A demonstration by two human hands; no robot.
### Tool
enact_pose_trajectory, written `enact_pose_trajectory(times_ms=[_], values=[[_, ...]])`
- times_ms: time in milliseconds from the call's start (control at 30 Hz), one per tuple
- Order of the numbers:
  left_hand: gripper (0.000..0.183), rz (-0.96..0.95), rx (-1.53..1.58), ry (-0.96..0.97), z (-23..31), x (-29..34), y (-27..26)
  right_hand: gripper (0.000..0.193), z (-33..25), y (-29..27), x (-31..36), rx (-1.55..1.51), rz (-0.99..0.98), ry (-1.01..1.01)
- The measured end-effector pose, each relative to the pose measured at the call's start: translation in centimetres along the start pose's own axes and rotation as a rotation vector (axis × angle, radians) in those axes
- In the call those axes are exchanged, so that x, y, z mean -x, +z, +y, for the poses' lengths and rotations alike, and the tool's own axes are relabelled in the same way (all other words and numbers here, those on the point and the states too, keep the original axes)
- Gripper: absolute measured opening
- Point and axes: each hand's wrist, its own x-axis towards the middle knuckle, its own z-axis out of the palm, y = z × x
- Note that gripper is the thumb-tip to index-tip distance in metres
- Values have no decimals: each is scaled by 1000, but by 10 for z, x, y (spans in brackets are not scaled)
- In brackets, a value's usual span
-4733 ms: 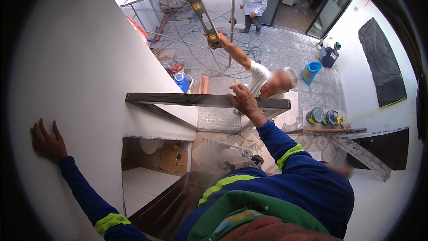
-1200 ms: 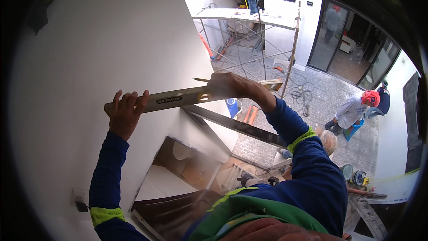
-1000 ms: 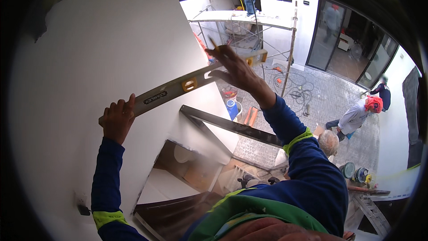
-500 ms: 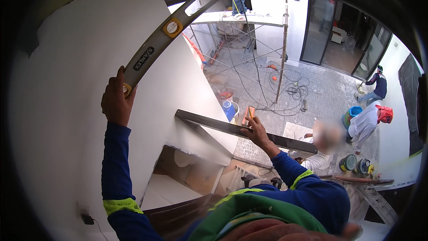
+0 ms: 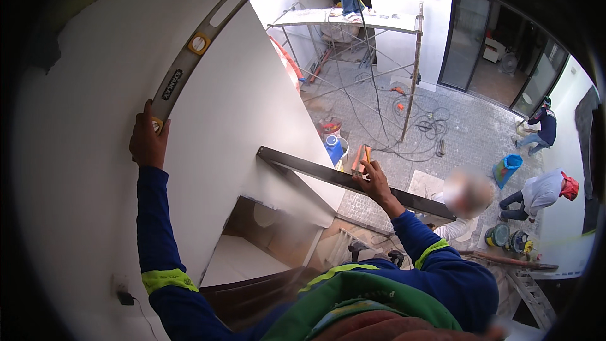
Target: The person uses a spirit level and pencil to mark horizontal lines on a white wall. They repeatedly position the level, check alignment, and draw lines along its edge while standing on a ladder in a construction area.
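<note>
My left hand (image 5: 149,143) is closed around the lower end of a long grey spirit level (image 5: 184,68) with yellow vial housings. The level slants up and to the right along the white wall (image 5: 95,132). Between the fingers of my right hand (image 5: 379,188) is a thin yellow pencil (image 5: 367,161), pointing upward. That hand is at a dark, flat metal bar (image 5: 303,166), which sticks out from the wall; whether the fingers also grip the bar, I cannot tell.
Below, a person in white sleeves (image 5: 457,227) is near the bar's far end. Scaffolding (image 5: 410,95) stands beyond, with a person's legs on its platform. Cables (image 5: 435,127) and buckets (image 5: 497,235) lie on the paved floor. Two more people are at right.
My left hand and the level have shifted left and slightly down in the picture. My right hand appears slightly further right, still with the pencil. The worker in the red head covering has moved downward.
</note>
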Motion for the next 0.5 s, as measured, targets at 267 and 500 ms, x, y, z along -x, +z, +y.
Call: enact_pose_trajectory(times_ms=[267,500], values=[[82,7,-249,42,-59,-45,-5,61,-2,-4,-4,-9,-9,6],[87,3,-316,217,-88,-69,-36,60,-8,-7,-5,-53,-54,105]])
